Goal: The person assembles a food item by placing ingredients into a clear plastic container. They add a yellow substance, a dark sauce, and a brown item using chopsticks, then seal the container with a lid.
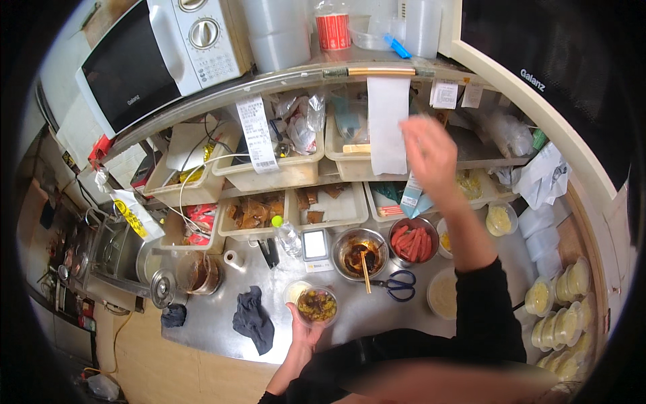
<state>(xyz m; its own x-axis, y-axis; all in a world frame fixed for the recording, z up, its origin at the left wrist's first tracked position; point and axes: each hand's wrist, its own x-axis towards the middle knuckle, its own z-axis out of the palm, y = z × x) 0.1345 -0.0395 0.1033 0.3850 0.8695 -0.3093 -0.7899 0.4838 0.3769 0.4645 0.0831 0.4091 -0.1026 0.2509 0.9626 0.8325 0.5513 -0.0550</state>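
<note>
Low over the steel counter, my left hand (305,330) grips a round clear plastic tub (317,306) filled with yellow and dark brown food. A second tub (295,291) with pale contents shows just behind it. My right hand (431,155) is raised to the shelf, at the right edge of a blank white paper strip (387,138) hanging from the upper ledge. Its fingers are bent and blurred, so whether they pinch the strip cannot be told. Below the right wrist stands a light blue and white carton (412,194).
A metal bowl (350,252) of dark sauce holds chopsticks, beside blue-handled scissors (402,286) and a bowl of red sausages (412,244). A scale (314,246) and dark cloth (254,318) lie left. Several lidded tubs (562,326) stack right; a microwave (161,57) is above.
</note>
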